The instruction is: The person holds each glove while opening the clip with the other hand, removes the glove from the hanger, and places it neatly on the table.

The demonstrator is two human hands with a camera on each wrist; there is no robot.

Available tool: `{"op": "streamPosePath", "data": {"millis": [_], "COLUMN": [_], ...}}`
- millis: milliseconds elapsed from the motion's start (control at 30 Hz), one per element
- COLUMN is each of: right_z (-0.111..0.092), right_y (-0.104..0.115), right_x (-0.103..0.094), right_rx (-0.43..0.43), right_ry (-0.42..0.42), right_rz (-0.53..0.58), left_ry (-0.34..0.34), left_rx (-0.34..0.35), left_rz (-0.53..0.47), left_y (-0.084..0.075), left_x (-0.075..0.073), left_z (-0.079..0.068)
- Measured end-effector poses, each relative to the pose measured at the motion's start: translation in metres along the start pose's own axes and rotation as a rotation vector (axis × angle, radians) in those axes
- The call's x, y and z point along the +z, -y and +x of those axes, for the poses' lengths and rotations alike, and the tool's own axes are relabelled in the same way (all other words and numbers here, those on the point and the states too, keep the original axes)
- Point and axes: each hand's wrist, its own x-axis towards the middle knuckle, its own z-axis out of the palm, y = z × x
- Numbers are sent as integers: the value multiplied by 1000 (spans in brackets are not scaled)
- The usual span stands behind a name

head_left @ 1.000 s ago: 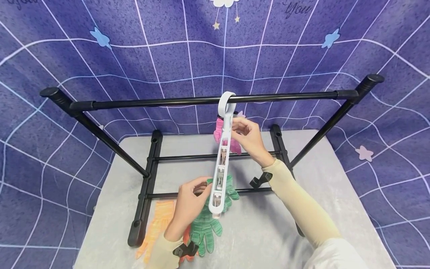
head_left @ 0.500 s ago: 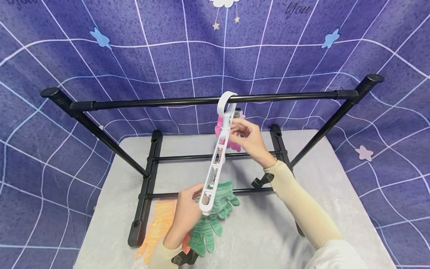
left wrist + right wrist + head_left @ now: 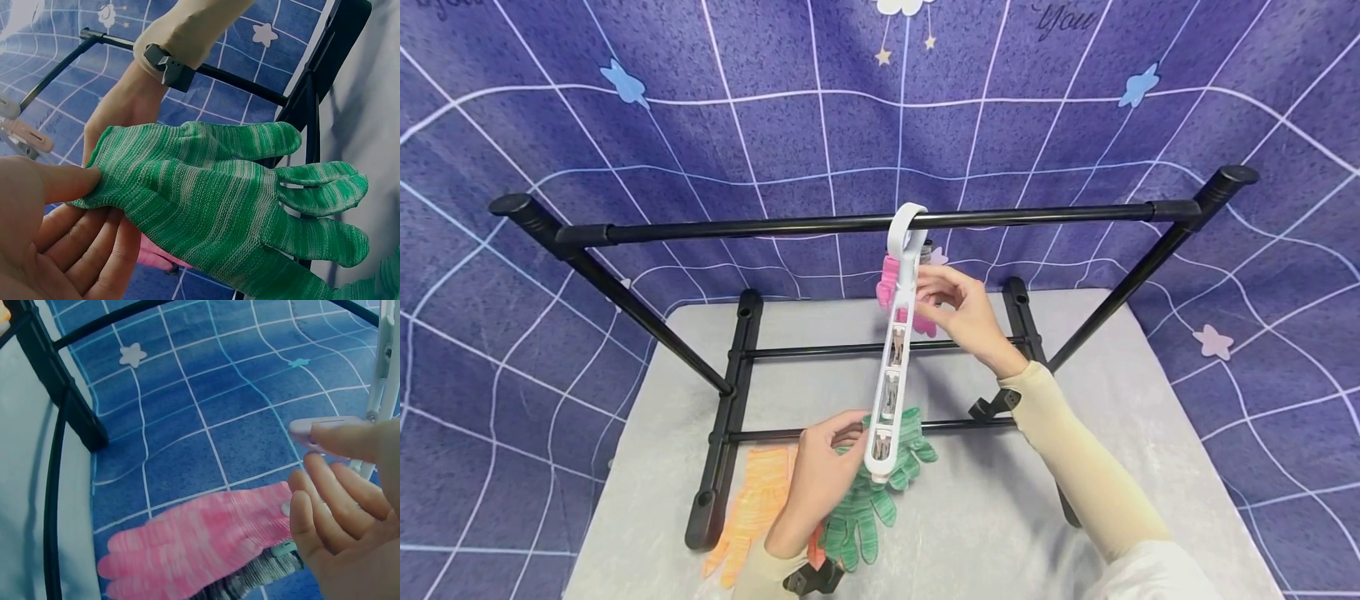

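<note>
A purple grid-patterned cloth [image 3: 1037,142] stands behind everything, down to the far edge of the grey tabletop [image 3: 985,517]. A black rack [image 3: 752,227] stands on that tabletop between its left and right edges, and from its top bar a white hanger [image 3: 894,372] hangs by its hook, slanting toward the near side. If either hand pulls unevenly, the hanger could probably swing or slide along the bar.

The left hand [image 3: 827,467] has thumb and fingers together, pinching a green glove [image 3: 206,187] by its cuff, in the air beside the hanger's lower end. Since only the cuff's rim is gripped, a slip would likely drop it onto the second green glove [image 3: 857,521] on the tabletop below. The orange glove [image 3: 756,500] lies toward the tabletop's left edge. Between these two is a red glove [image 3: 815,550], mostly hidden under the left wrist camera [image 3: 816,577], which might drag it if the arm dips.

Behind the hanger are a pink glove [image 3: 200,537] and a dark striped glove [image 3: 256,575]; how firmly their cuffs are held I cannot tell. The right hand [image 3: 958,308] is near them, its thumb and curled fingers seemingly clamped on a pale clip [image 3: 301,429]. Letting go carelessly could jolt the hanger and shake those gloves loose.
</note>
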Motion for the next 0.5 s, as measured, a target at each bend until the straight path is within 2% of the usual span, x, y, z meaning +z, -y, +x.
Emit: {"op": "streamPosePath", "data": {"millis": [267, 333, 500], "right_z": [10, 13, 23], "right_y": [2, 10, 14], "right_x": [-7, -5, -4], "right_rx": [-43, -55, -53], "right_ry": [-157, -187, -194], "right_rz": [-96, -113, -149], "left_ry": [11, 17, 18], "left_rx": [-5, -7, 1], "left_rz": [-7, -14, -21], "left_y": [1, 2, 2], "left_x": [0, 0, 0], "left_z": [0, 0, 1]}}
